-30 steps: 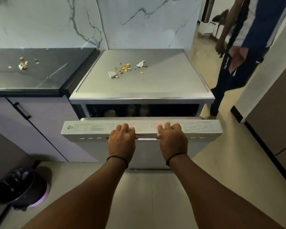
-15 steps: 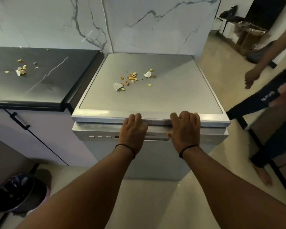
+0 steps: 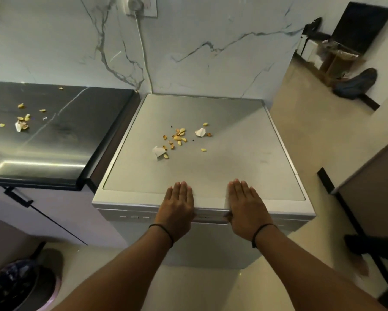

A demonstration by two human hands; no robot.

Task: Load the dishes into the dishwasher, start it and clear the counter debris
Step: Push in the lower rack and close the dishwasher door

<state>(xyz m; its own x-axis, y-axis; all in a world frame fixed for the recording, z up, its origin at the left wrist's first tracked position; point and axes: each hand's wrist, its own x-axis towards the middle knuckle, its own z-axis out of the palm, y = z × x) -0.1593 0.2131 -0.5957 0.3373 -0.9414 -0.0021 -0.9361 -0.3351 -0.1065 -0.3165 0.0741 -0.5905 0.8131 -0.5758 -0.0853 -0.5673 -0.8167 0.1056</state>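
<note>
Steel-grey dishwasher [image 3: 202,176], door shut: your left hand [image 3: 177,209] and right hand [image 3: 247,212] lie flat, fingers straight, over its front edge, likely seating the latch. Nut shells [image 3: 177,138] and paper scraps [image 3: 158,151] sit mid-top, awaiting clearing.

Dishwasher [image 3: 211,176] silver-grey, matte top. Shells [image 3: 177,138] yellow-tan, with white scraps [image 3: 158,151], at its 12 o'clock. Counter [image 3: 65,135] black, pale-veined, at 9 o'clock. Wall [image 3: 211,52] white marble, grey-veined. Black bands [image 3: 164,232] seen on wrists.
</note>
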